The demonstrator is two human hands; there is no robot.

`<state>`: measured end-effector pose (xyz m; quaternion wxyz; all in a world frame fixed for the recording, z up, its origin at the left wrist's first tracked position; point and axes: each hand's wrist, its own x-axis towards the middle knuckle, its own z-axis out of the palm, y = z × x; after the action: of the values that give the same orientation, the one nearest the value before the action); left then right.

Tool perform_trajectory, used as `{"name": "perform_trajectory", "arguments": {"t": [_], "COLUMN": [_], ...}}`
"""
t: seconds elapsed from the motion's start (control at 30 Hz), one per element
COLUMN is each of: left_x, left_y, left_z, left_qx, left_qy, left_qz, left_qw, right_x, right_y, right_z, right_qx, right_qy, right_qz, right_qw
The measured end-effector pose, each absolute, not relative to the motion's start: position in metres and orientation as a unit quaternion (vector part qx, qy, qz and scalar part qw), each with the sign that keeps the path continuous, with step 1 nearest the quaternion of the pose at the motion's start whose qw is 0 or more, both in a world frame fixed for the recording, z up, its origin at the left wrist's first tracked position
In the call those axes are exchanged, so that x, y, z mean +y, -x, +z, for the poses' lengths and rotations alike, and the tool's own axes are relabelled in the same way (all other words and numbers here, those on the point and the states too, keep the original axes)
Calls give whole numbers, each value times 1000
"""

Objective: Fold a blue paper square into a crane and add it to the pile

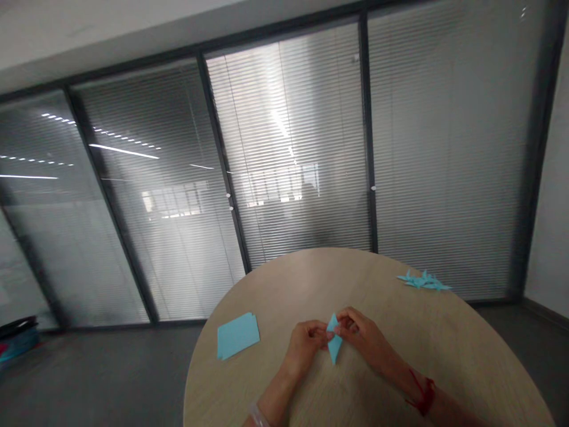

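Note:
Between my two hands is a small folded piece of light blue paper (334,351), a narrow diamond with one point toward me and one away. My left hand (307,344) pinches its left edge with thumb and fingers. From the other side my right hand (358,330) grips the paper near its upper right edge, fingers curled. Both hands are just above the round table. The fingertips hide the middle of the paper, so its creases cannot be made out.
A stack of light blue square sheets (238,337) lies on the wooden table (329,273) at the left. Several folded blue paper pieces with pointed tips (424,280) are heaped near the far right edge. Glass panels with blinds (293,142) stand behind the table.

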<state>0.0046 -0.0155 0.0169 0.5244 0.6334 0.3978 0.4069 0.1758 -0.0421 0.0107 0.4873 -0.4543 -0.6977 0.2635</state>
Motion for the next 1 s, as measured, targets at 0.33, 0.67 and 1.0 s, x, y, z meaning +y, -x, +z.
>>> {"name": "perform_trajectory", "arguments": {"t": [0.33, 0.67, 1.0], "left_x": [-20, -24, -20], "left_y": [-7, -10, -7], "left_z": [23, 23, 21], "left_qx": [389, 381, 377], "left_qy": [-589, -537, -631], "left_qz": [475, 499, 433], "left_qw": [526, 564, 521], "right_x": [-35, -34, -34], "right_y": [-177, -177, -177], "right_z": [1, 3, 5], "right_qx": [-677, -619, -660], "right_qy": [451, 402, 417], "right_qz": [349, 441, 422], "right_qw": [465, 510, 462]}}
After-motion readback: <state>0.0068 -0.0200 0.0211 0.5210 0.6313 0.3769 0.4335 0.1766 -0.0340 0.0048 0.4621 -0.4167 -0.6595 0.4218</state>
